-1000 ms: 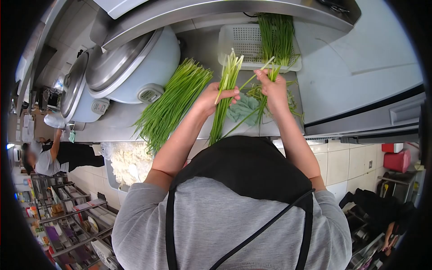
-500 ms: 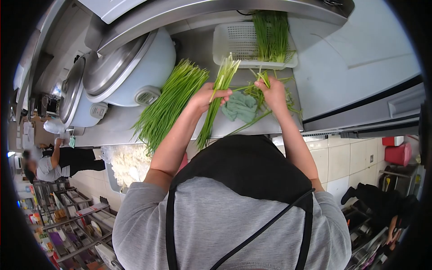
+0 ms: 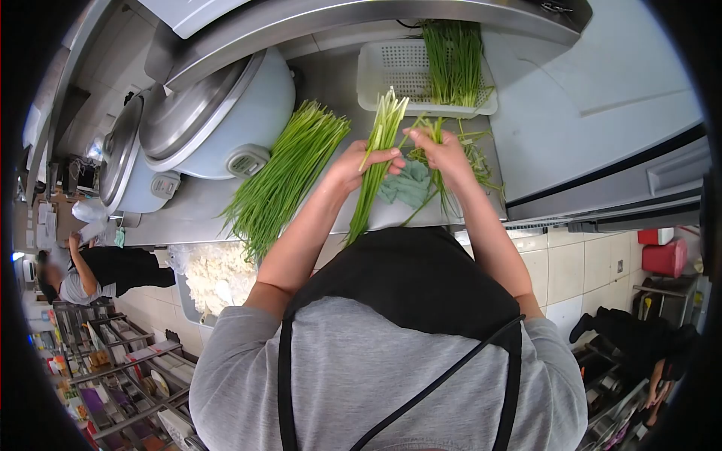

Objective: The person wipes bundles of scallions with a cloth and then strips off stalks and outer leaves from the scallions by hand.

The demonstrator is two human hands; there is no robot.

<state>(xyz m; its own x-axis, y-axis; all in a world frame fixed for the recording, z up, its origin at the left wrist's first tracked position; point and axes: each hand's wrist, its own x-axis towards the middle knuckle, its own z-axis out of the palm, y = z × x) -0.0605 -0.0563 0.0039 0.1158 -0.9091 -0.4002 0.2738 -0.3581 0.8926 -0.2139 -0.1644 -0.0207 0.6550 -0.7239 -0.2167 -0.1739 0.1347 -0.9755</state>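
The wearer has on a heathered grey T-shirt (image 3: pixel 331 376) with short, loose sleeves (image 3: pixel 235 334) that end above the elbows. Over it lies a plain black apron (image 3: pixel 406 278), its upper edge curved, with narrow black straps (image 3: pixel 286 383) running down either side. A thin black cord (image 3: pixel 429 391) crosses the grey cloth diagonally, meeting the strap on the right. Both forearms are bare, and the hands are ungloved.

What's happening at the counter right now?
Left hand: gripping bundle of long green stalks. Right hand: pinching a few loose stalks. Green cloth beneath, between hands.
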